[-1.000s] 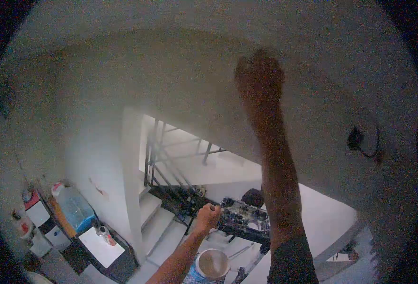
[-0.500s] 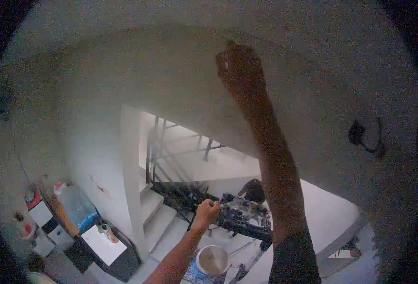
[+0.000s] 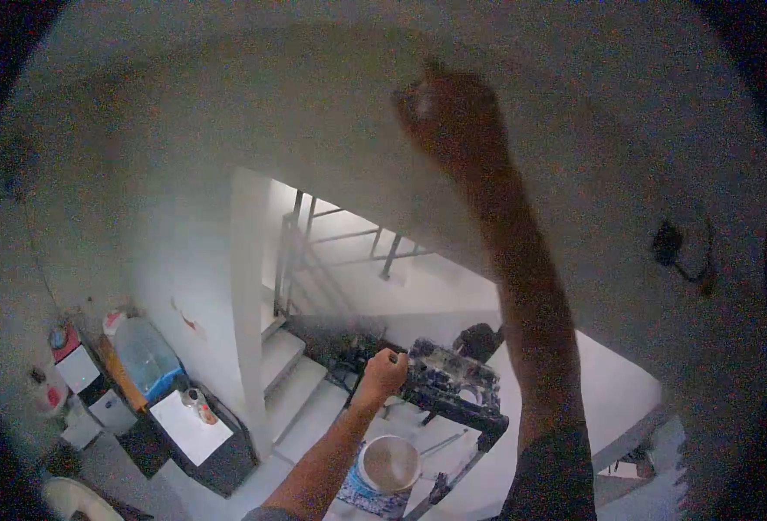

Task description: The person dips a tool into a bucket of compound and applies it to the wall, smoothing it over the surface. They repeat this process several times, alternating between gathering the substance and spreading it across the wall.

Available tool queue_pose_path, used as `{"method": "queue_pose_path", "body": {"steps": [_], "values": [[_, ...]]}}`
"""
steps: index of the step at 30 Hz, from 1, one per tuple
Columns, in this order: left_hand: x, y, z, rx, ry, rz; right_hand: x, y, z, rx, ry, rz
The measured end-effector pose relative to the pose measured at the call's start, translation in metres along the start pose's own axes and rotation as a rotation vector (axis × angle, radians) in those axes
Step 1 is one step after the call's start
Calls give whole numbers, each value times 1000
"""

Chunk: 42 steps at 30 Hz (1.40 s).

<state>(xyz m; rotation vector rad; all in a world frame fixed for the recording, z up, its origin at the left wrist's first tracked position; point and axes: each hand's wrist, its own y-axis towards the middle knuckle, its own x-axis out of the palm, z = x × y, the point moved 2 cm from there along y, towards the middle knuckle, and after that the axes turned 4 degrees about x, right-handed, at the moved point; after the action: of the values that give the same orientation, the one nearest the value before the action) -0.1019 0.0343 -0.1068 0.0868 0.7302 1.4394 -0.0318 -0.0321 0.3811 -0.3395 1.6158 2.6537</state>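
Note:
My right hand (image 3: 454,113) is raised high against the dim plastered wall (image 3: 314,122), its fingers curled closed. Whatever those fingers hold, if anything, is hidden and blurred. Lower down, my left hand (image 3: 387,372) is closed in a fist beside a dark, paint-spattered platform (image 3: 453,379) on metal legs. I cannot make out anything in that fist. Below it, a round white bucket (image 3: 389,463) with a greyish-brown content stands on a blue patterned surface.
White stairs (image 3: 292,382) with a dark metal railing (image 3: 348,234) lie beyond a slanted wall opening. At lower left are a large clear bottle (image 3: 144,356), a white board (image 3: 190,425) and other household things. A dark cable (image 3: 683,252) sticks out of the right wall.
The view has shifted a little, so the stair opening sits slightly right and higher. My right hand is slightly farther right and still raised; my left hand stays closed beside the platform.

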Motion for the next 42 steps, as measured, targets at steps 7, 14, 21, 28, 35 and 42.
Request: {"method": "queue_pose_path", "body": {"steps": [7,14,21,28,35,42], "values": [[-34,-3,41,-144,-106,54,16,-20,7,-201,-71,-10],[-20,10,25,-204,-164,-1,5,-20,5,-4,104,-117],[-26,0,48,-229,-153,3,25,-42,16,-190,-250,-125],[-13,8,30,-207,-166,13,9,-70,-28,-102,77,-452],[-23,4,41,-228,-165,-7,-7,-6,42,-38,100,121],[-11,4,34,-225,-83,68,23,-89,0,-24,-63,-252]]}}
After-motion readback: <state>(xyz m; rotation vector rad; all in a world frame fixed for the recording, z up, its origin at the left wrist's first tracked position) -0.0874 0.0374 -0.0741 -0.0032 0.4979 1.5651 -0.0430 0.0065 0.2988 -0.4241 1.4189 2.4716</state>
